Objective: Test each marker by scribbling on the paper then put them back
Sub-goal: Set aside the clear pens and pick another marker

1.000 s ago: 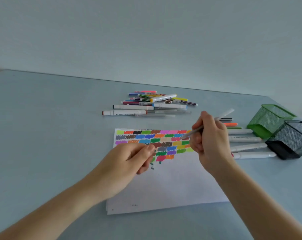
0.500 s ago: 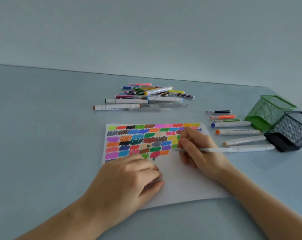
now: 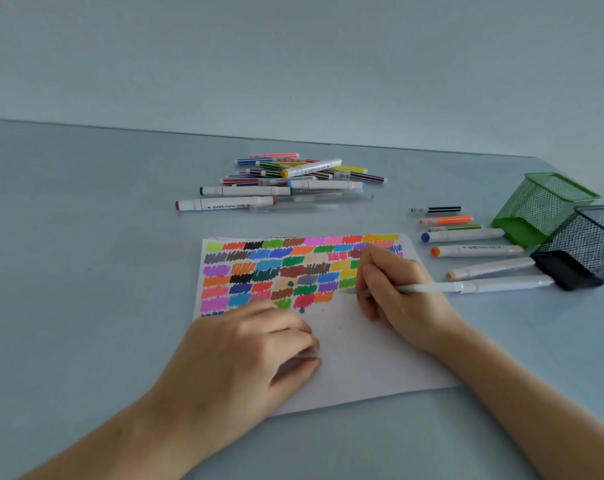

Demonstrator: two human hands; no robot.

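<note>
- Paper [image 3: 362, 358] is our landmark: our left hand [image 3: 245, 355] rests on its near-left part, fingers curled loosely; we cannot tell whether they hold a cap.
- Our right hand [image 3: 397, 299] pinches a pale marker [image 3: 421, 289], tip touching the sheet just right of the colour patches [image 3: 276, 271].
- If the left hand lifts, we judge the sheet could slide under the strokes.
- Pale ink may show too faintly to judge.
- Our right wrist could smear fresh patches.
- Markers in the right row [image 3: 477, 251] beside the sheet, or the far pile [image 3: 279, 181] beyond it, could get mixed, so one is retested or skipped.
</note>
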